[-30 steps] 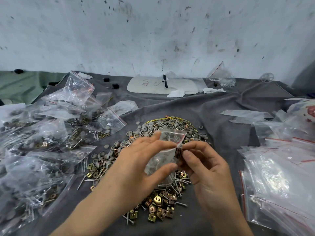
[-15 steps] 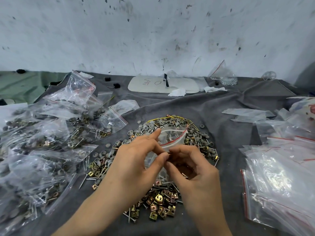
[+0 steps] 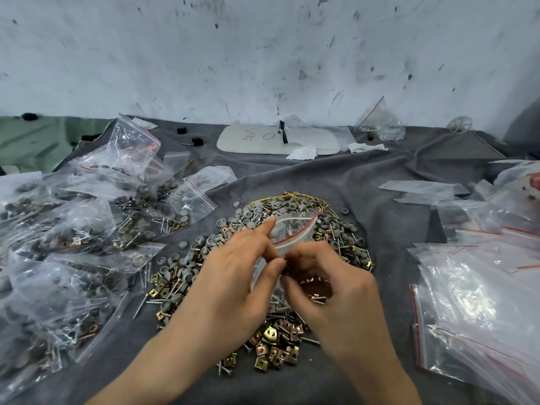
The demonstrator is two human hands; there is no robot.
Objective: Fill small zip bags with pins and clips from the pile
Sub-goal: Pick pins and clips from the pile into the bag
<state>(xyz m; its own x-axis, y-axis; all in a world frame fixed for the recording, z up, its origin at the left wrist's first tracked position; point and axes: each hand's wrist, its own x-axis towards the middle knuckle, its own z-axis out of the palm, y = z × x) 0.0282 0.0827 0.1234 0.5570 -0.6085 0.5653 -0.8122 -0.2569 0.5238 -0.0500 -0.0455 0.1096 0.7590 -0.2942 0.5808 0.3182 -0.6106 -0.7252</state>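
Holding a small zip bag (image 3: 295, 229) over the pile of pins and clips (image 3: 274, 346), the left hand (image 3: 233, 276) pinches its side while the right hand (image 3: 330, 287), fingers curled, pinches its edge.

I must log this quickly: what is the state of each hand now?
Left hand: closed, holding the small zip bag in a pinch.
Right hand: fingers curled, pinching the bag's mouth edge.

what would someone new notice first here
The left hand and right hand pinch a zip bag at centre, over the pile of clips and pins on a grey cloth. Filled bags heap on the left; empty bags stack on the right.
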